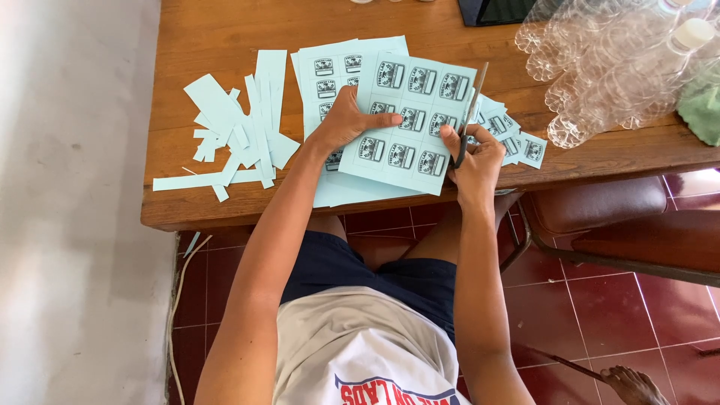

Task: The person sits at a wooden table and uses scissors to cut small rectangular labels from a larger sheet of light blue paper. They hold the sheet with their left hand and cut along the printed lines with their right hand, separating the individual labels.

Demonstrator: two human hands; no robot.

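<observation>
Cutting a label sheet with scissors, right edge, mid-cut.

Right hand closed through the scissors handles, blades pointing away along the right margin of the pale blue label sheet; blades look only slightly parted. Left hand pinches the sheet's left side, thumb on top, fingers under, keeping it lifted just off the wooden table. More uncut sheets lie stacked below it. Cut labels sit piled just right of the scissors; offcut strips are heaped to the left. Far right: clear plastic bottles lying on their sides. Judgement: edge trim or first column in progress; the next snip needs the sheet held taut and the blades kept in the gap between label columns.
</observation>
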